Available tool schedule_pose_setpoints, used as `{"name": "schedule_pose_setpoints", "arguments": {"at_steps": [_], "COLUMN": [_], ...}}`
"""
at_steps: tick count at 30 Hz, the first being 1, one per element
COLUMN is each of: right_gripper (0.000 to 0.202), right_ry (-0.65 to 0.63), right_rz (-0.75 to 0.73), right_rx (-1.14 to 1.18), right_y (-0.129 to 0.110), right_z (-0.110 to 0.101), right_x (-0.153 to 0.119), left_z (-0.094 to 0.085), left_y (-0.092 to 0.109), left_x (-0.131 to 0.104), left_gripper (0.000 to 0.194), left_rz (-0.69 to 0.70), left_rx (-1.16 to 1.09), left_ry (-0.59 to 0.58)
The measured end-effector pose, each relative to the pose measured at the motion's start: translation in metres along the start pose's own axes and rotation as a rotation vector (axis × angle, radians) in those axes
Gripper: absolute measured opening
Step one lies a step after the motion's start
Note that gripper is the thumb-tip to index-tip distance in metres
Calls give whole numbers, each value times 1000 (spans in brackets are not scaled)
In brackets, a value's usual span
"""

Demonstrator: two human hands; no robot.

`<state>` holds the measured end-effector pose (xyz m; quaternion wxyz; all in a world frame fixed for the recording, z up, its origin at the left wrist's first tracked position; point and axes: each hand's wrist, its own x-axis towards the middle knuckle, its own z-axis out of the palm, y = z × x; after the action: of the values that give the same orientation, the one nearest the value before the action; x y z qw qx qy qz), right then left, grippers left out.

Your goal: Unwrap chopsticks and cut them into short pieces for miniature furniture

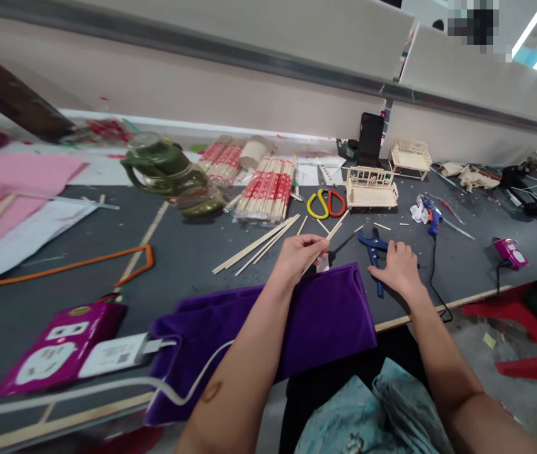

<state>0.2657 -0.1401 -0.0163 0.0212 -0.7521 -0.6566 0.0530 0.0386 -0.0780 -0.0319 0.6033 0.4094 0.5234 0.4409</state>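
Observation:
Thin wooden sticks (337,228) are pinched in my left hand (300,253), above the back edge of a folded purple cloth (328,315). My right hand (397,268) rests on the blue-handled cutter (373,249), its thumb by one handle; whether the fingers grip the tool is hard to see. More loose sticks (261,243) lie on the dark table to the left. Scissors with yellow and red handles (326,204) lie behind my hands. A small wooden bench model (371,189) stands behind the cutter, and a second one (410,157) is farther back.
Bagged chopsticks (268,189) and a green jug (169,173) stand at the back left. A blue glue gun (433,221) with a black cord lies right. Purple power boxes sit left (65,343) and right (510,252). A white cable (169,388) crosses the cloth.

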Motion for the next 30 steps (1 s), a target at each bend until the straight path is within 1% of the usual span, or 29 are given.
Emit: {"name": "schedule_pose_setpoints", "arguments": {"at_steps": [2, 4, 7, 10, 11, 13, 17, 21, 23, 26, 30], "right_gripper": [72, 65, 63, 61, 60, 58, 58, 64, 66, 70, 73], "right_ry": [22, 66, 123, 131, 120, 86, 42, 46, 62, 101, 119], "right_rz": [-25, -37, -86, -272, -333, -409, -470, -545, -575, -607, -637], "right_rx": [9, 81, 358, 683, 757, 841, 882, 867, 852, 824, 798], "right_y": [1, 5, 11, 14, 14, 11, 5, 0, -2, -4, -5], "right_z": [-6, -12, -23, -30, -31, -30, -25, -24, -25, -26, -24], "right_x": [0, -1, -7, -10, -10, -9, -9, -11, -11, -14, -18], "left_z": [-2, -4, -7, -8, -9, -10, -13, -16, -17, -22, -27], "left_y": [1, 2, 4, 8, 10, 14, 19, 18, 17, 17, 22], "left_x": [1, 1, -2, -7, -9, -12, -17, -19, -20, -22, -25], "left_gripper": [40, 44, 44, 40, 39, 39, 41, 40, 39, 36, 30], "left_rz": [-67, -106, -97, -80, -76, -71, -88, -78, -64, -25, 81], "left_rx": [-60, -112, -173, -203, -208, -212, -186, -115, -94, -58, 5], "left_ry": [-12, -18, -63, -141, -161, -190, -239, -307, -316, -310, -315]}}
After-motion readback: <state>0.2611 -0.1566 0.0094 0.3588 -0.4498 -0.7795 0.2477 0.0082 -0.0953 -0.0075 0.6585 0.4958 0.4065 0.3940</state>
